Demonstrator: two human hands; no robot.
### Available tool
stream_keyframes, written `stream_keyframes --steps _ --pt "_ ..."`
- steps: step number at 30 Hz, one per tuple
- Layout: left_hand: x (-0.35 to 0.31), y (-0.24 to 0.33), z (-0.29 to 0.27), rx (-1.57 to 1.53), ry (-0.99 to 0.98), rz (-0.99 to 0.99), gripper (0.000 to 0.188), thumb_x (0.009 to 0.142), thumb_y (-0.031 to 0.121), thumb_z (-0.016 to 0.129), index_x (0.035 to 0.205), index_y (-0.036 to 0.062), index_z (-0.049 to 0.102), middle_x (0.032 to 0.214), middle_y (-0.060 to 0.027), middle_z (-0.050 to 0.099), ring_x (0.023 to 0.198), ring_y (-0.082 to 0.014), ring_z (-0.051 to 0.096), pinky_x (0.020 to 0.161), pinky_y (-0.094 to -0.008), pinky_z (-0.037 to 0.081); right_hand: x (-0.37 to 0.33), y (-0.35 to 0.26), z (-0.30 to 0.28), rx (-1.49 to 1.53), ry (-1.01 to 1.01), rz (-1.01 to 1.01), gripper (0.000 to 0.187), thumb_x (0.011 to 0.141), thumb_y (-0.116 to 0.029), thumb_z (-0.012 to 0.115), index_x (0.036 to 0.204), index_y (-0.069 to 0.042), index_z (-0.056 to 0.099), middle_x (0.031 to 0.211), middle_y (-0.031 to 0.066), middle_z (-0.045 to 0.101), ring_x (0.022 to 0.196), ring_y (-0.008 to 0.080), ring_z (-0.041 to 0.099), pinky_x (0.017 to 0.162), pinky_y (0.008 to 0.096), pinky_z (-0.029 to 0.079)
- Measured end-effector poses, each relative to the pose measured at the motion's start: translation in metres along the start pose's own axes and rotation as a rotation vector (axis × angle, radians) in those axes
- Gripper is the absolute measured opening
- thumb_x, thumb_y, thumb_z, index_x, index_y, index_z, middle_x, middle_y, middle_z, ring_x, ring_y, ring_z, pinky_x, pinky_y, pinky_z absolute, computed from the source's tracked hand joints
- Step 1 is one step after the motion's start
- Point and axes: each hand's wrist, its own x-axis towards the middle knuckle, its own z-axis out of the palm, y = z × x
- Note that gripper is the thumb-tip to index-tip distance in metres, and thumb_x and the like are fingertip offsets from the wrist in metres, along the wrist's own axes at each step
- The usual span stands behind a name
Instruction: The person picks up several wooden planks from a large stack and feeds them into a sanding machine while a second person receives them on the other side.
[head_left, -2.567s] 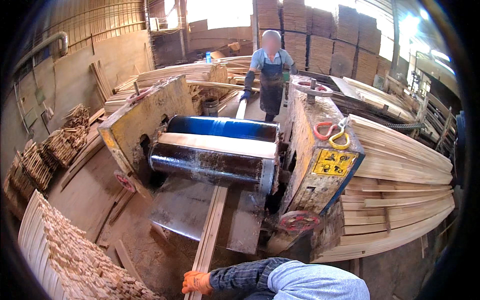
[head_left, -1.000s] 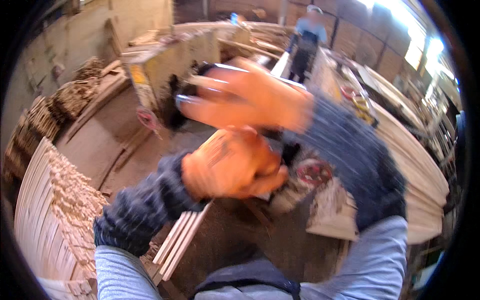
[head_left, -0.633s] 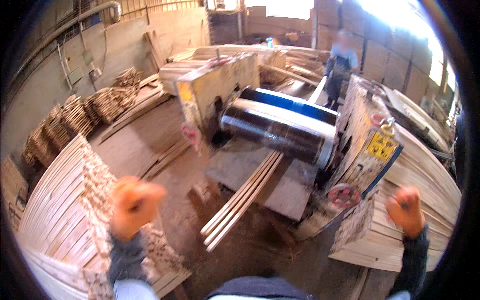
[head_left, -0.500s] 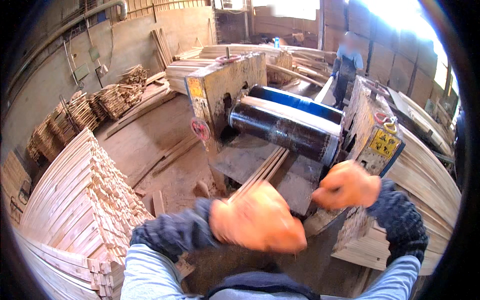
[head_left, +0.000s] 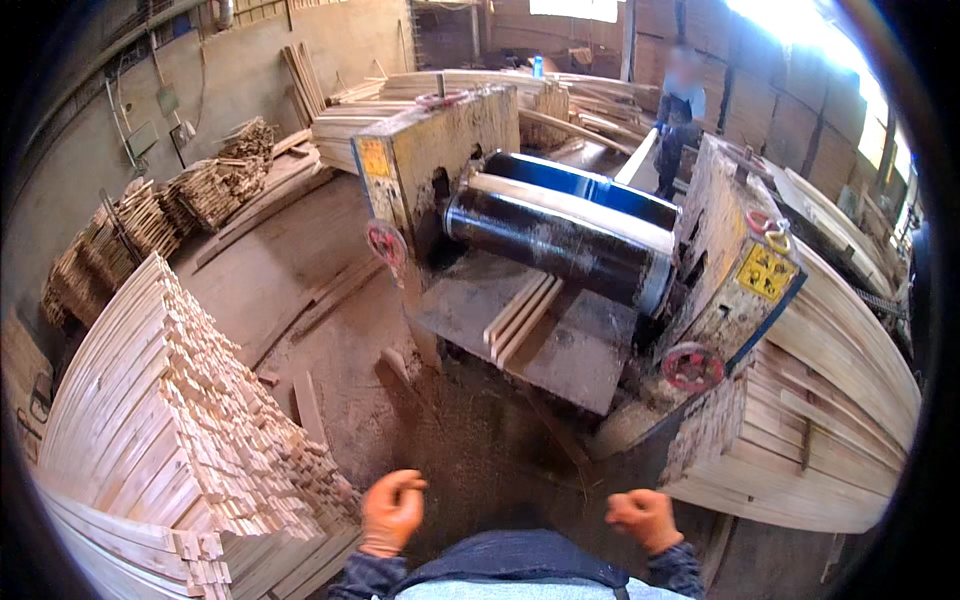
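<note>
My left hand (head_left: 393,512), in an orange glove, hangs near my body. Its fingers are loosely bent and apart, and nothing lies in them. My right hand (head_left: 645,519), gloved the same way, is curled into a loose fist with nothing visible inside. Ahead of both, several narrow wooden strips (head_left: 523,318) lie side by side on a metal feed plate (head_left: 583,352). Their far ends run under a dark roller (head_left: 550,247) of a roller machine. Neither hand touches the strips.
A large stack of wooden strips (head_left: 130,400) stands left, another lumber stack (head_left: 800,450) right. Red handwheels (head_left: 692,368) stick out from the machine's sides. Behind it a person (head_left: 680,115) stands beside a long board (head_left: 638,157). Loose boards (head_left: 330,300) lie on the floor.
Both hands have drawn back toward my body, away from the machine and the strips. The near ends of the strips, earlier behind my left hand, now show on the plate.
</note>
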Motion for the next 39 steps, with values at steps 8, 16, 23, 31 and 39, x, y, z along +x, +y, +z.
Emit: stream_keyframes --steps 8,16,23,31,39 --pt "0.025 0.068 0.102 -0.227 -0.426 0.203 0.026 0.091 -0.005 0.062 0.115 0.0017 0.070 0.096 -0.0135 0.077 0.089 -0.0225 0.074 0.080 -0.0329 0.058 0.029 -0.072 0.058 -0.170 -0.265 -0.530 0.023 0.094 -0.020 0.069 0.107 -0.003 0.076 0.091 0.0139 0.077 0.083 0.0272 0.075 0.075 0.0363 0.058" --pt "-0.011 0.046 0.094 -0.144 -0.444 0.056 0.024 0.090 -0.004 0.061 0.110 0.0021 0.072 0.089 -0.0127 0.076 0.082 -0.0230 0.073 0.076 -0.0341 0.058 0.012 -0.043 0.045 -0.175 -0.151 -0.552 0.071 0.086 -0.036 0.076 0.147 -0.007 0.052 0.129 0.0134 0.070 0.122 0.0321 0.063 0.111 0.0427 0.042" --pt "-0.081 0.031 0.109 -0.170 -0.428 -0.259 0.026 0.092 0.001 0.055 0.113 -0.0022 0.070 0.093 -0.0126 0.076 0.085 -0.0163 0.071 0.080 -0.0313 0.057 0.001 0.004 0.003 -0.187 -0.117 -0.633 0.090 0.081 -0.047 0.081 0.155 -0.011 0.043 0.162 0.0246 0.033 0.150 0.0407 0.035 0.121 0.0480 0.032" --pt "-0.115 0.089 0.210 -0.269 -0.561 -0.302 0.026 0.100 0.010 0.056 0.118 -0.0031 0.070 0.095 -0.0132 0.076 0.089 -0.0155 0.071 0.079 -0.0275 0.057 -0.022 0.063 -0.088 -0.180 0.014 -0.530 0.081 0.082 -0.037 0.084 0.150 -0.008 0.050 0.159 0.0227 0.041 0.147 0.0379 0.042 0.119 0.0444 0.037" --pt "-0.153 0.127 0.239 -0.200 -0.573 -0.228 0.024 0.098 0.011 0.059 0.113 -0.0027 0.071 0.093 -0.0145 0.077 0.087 -0.0188 0.073 0.080 -0.0318 0.058 -0.063 0.109 -0.105 -0.189 -0.115 -0.510 0.077 0.081 -0.036 0.083 0.145 -0.006 0.054 0.156 0.0234 0.044 0.145 0.0368 0.045 0.118 0.0424 0.039"
